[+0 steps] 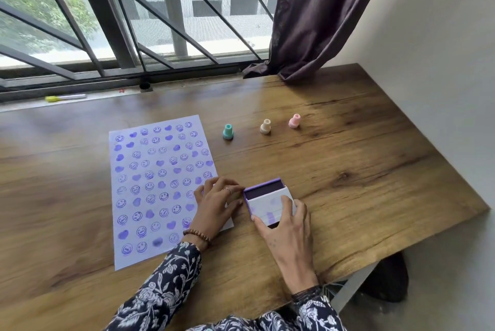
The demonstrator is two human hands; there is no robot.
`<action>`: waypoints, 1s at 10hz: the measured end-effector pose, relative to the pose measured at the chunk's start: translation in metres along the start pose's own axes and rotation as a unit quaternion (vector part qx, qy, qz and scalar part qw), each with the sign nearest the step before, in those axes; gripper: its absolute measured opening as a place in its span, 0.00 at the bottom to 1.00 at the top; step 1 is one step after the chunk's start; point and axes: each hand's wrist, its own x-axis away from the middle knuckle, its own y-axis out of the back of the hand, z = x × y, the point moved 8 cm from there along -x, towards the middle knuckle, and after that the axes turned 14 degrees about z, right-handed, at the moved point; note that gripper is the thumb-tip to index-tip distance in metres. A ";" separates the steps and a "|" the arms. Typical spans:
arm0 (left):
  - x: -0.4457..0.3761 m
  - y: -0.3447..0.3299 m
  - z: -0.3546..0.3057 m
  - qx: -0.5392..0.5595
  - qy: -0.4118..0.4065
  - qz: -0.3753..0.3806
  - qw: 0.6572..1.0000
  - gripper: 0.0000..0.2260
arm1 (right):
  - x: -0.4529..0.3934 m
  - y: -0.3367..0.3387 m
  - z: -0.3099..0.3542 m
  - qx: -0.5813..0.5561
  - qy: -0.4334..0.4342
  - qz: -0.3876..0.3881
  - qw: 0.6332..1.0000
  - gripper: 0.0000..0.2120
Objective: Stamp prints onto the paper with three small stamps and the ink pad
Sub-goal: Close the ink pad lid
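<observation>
The ink pad (266,198) sits on the wooden table (361,170) just right of the paper (160,183), caught between both hands. The right hand (288,226) grips its white, ink-smudged lid — thumb on the near edge, fingers over the top (dark pad showing behind). The left hand (217,203) rests curled on the paper's right edge, fingertips touching the pad's left side. Three stamps — teal (228,132), cream (265,126), pink (294,121) — stand upright well beyond, untouched.
</observation>
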 end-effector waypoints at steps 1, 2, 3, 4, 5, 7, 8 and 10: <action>0.000 -0.001 0.001 -0.002 0.000 0.000 1.000 0.10 | 0.000 -0.001 0.002 0.011 0.000 0.004 1.000 0.34; 0.000 -0.001 0.001 -0.005 0.000 0.001 1.000 0.10 | 0.000 -0.001 0.002 0.020 0.000 0.003 1.000 0.34; 0.000 0.000 0.000 -0.003 -0.002 -0.006 1.000 0.09 | -0.003 0.000 0.003 0.022 -0.005 0.003 1.000 0.35; 0.001 0.000 0.000 -0.001 0.002 -0.011 1.000 0.10 | -0.005 -0.002 0.004 0.009 -0.005 0.012 1.000 0.35; 0.001 -0.001 0.001 -0.005 0.003 -0.012 1.000 0.10 | -0.007 -0.004 0.005 0.008 -0.003 0.019 1.000 0.35; 0.000 -0.002 0.002 -0.004 0.001 -0.010 1.000 0.10 | -0.010 -0.004 0.007 0.023 0.005 0.022 0.999 0.35; 0.000 -0.001 0.002 0.003 0.000 -0.011 1.000 0.10 | -0.013 -0.004 0.009 0.031 0.005 0.023 0.999 0.35; 0.000 -0.001 0.001 0.005 0.001 -0.003 1.000 0.10 | -0.019 -0.003 0.014 0.049 0.004 0.012 0.999 0.34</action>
